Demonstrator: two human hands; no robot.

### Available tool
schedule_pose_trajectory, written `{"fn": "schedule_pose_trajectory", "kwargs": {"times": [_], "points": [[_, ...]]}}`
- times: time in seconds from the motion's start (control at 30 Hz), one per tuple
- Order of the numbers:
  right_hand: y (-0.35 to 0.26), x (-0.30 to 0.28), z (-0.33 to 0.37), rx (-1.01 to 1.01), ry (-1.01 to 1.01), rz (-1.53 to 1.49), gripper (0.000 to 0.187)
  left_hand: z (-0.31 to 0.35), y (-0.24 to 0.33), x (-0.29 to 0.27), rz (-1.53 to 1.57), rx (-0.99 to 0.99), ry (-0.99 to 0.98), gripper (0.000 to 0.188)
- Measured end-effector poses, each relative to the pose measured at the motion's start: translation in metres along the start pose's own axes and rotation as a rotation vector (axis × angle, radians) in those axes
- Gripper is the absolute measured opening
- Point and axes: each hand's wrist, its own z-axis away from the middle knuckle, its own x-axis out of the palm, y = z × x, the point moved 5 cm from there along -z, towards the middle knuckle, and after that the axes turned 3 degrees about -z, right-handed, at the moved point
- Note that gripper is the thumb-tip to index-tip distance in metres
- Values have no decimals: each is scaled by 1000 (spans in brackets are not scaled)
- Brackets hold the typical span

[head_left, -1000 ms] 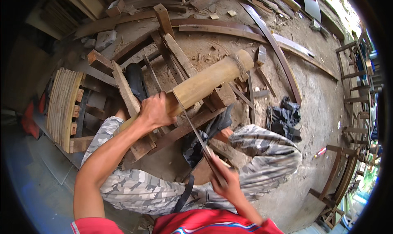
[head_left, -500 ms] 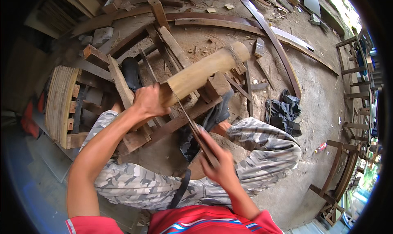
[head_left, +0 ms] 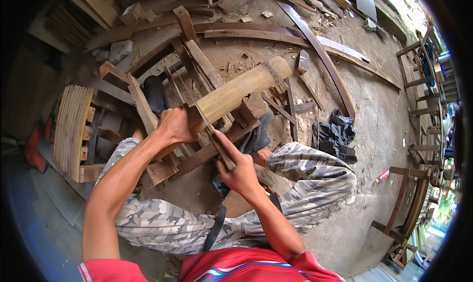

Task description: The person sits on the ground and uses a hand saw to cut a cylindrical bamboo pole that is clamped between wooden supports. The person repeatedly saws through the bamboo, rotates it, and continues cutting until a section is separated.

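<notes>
I saw the bamboo pole lying aslant over a wooden frame | left hand was clasped on the pole's lower-left stretch | right hand, on the pole's near side, was wrapped round the saw, which crossed the pole | black plastic bag sat right of the pole
</notes>
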Motion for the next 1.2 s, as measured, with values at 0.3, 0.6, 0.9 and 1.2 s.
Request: {"fn": "schedule_pose_trajectory", "kwargs": {"times": [0.3,0.6,0.9,1.2], "points": [[-31,-58,114,22,-11,93,68,1,1,-6,89,13,-15,81],[0,-27,69,0,20,10,72,-7,-5,-14,101,12,-95,75],[-28,-26,50,24,-37,69,72,-6,2,-13,101,-8,-100,77],[1,-12,28,20,55,-12,73,4,1,-6,123,-31,-1,84]]}}
